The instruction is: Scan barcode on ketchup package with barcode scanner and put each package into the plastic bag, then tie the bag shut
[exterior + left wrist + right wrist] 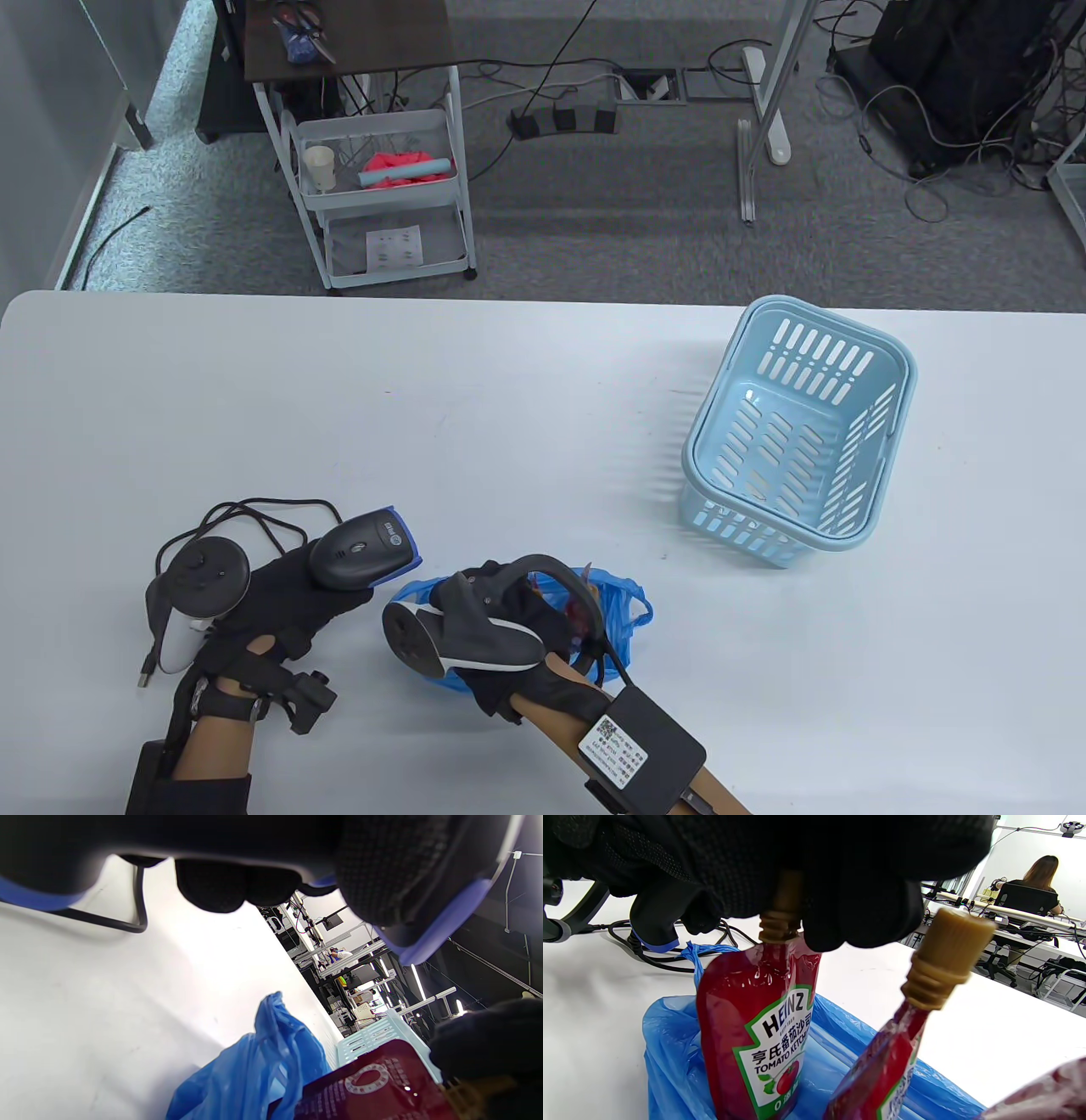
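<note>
My left hand grips a dark barcode scanner with blue trim, its nose aimed right toward the bag. A blue plastic bag lies open on the table near the front edge. My right hand pinches the tan cap of a red Heinz ketchup pouch and holds it upright inside the bag. A second ketchup pouch with a tan cap leans in the bag beside it. The held pouch's dark red back faces the scanner.
A light blue slotted basket stands at the table's right. The scanner's black cable loops on the table behind my left hand. Beyond the far edge stand a white trolley and floor cables. A seated person is at a far desk.
</note>
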{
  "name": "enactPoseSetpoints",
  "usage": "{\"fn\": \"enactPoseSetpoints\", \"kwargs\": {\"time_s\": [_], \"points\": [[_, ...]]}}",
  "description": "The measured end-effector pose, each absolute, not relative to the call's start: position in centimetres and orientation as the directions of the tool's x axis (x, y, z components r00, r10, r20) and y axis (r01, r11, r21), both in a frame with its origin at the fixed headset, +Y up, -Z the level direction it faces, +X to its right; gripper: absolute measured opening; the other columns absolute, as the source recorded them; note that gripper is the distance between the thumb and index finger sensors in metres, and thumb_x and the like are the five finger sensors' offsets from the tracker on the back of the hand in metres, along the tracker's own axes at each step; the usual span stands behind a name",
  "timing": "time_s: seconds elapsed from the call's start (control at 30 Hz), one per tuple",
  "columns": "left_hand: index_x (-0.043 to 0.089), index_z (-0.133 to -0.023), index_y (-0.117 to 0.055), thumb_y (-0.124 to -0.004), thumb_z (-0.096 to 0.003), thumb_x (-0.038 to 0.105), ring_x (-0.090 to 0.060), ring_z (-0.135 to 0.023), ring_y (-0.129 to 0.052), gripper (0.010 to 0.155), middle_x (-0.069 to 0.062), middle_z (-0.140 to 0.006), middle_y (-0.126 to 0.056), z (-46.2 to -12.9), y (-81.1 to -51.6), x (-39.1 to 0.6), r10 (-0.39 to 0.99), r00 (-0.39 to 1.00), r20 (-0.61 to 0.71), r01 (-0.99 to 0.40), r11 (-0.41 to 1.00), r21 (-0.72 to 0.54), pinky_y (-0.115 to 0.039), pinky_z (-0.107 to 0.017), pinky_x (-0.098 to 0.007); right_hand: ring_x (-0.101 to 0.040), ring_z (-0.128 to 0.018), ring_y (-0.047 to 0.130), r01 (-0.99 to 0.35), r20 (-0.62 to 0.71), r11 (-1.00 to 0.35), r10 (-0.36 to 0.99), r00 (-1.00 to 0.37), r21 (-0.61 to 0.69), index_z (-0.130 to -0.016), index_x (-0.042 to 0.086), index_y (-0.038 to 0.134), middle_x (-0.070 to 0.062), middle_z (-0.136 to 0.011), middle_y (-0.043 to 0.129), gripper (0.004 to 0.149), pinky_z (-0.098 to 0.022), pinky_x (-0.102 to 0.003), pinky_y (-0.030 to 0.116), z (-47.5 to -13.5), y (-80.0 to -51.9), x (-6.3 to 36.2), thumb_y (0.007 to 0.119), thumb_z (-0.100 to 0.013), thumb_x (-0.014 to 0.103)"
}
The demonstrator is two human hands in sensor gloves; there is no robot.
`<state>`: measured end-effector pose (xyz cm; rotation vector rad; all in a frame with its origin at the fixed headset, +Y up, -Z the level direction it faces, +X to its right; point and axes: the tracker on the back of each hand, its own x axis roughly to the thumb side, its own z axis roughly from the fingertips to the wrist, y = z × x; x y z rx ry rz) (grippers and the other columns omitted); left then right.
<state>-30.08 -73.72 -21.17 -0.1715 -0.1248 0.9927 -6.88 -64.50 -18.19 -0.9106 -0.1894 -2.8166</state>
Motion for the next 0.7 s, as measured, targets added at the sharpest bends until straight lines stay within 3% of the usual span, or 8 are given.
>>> {"fn": "enactPoseSetpoints", "kwargs": {"time_s": [0.33, 0.7], "points": [[0.026, -0.089, -0.084, -0.089, -0.0431, 0.049, -0.029, -0.07, -0.096, 0.052, 0.001, -0.087, -0.088, -21.2, -73.7, -30.1, 0.843, 0.538, 0.027, -0.824, 0.532, -0.197, -0.074, -0.064, -0.053, -0.036, -0.062, 0.092, 0.22, 0.575, -0.972, -0.134, -0.807, 0.082, -0.091, 0.008, 0.078, -0.017, -0.078, 0.091, 0.047, -0.04, -0.042, 0.08, -18.1, -64.2, -6.8, 0.082, -0.05, 0.032], [0.026, -0.089, -0.084, -0.089, -0.0429, 0.049, -0.029, -0.07, -0.096, 0.052, 0.001, -0.087, -0.088, -21.1, -73.6, -30.2, 0.842, 0.538, 0.024, -0.824, 0.532, -0.198, -0.074, -0.064, -0.053, -0.038, -0.067, 0.089, 0.041, 0.557, -0.999, -0.022, -0.83, 0.022, -0.095, 0.009, 0.074, -0.018, -0.084, 0.087, 0.051, -0.045, -0.045, 0.078, -18.0, -61.3, -5.3, 0.075, -0.053, 0.039]]}}
